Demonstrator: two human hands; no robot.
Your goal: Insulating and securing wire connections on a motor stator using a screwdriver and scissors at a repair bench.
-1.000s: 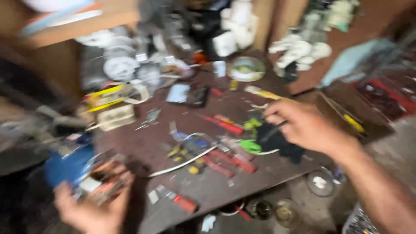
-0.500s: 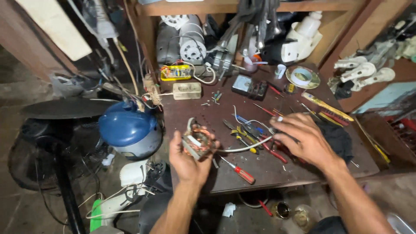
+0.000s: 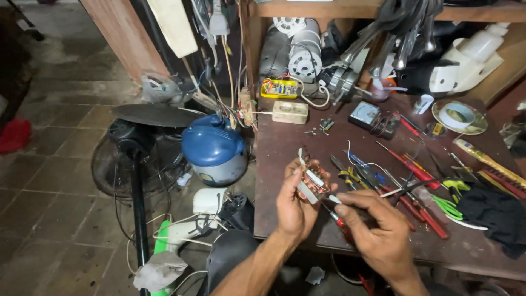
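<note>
Motor winding (image 3: 311,181): a small block of copper coils with pale leads, held above the front part of the tabletop (image 3: 285,145), near its left edge. Left hand (image 3: 296,205): clasped around the winding from below, thumb and fingers gripping its sides. Right hand (image 3: 378,233): closed on a thin tool (image 3: 332,200), held like a pen; the tool's pale tip meets the lower right side of the winding, and the hand hides the rest of it. A red-handled screwdriver (image 3: 344,227) lies on the tabletop just under the right hand.

To the right of the hands, a scatter of tools lies on the tabletop: red-handled screwdrivers (image 3: 408,164), pliers with yellow grips (image 3: 350,175) and a green-handled tool (image 3: 452,200). A black cloth (image 3: 493,214) rests near the right edge. Farther back sit a black meter (image 3: 372,118) with red leads, a roll of tape (image 3: 457,115) on a round dish, a cream-coloured box (image 3: 290,112) and a yellow-framed circuit board (image 3: 279,89). A shelf (image 3: 383,11) above the tabletop's back carries white motor parts (image 3: 304,57) beneath it.

To the left of the tabletop, on the tiled floor (image 3: 66,153), stand a blue and white rice cooker (image 3: 213,151) and a black fan (image 3: 137,159) with its grille and pole.
</note>
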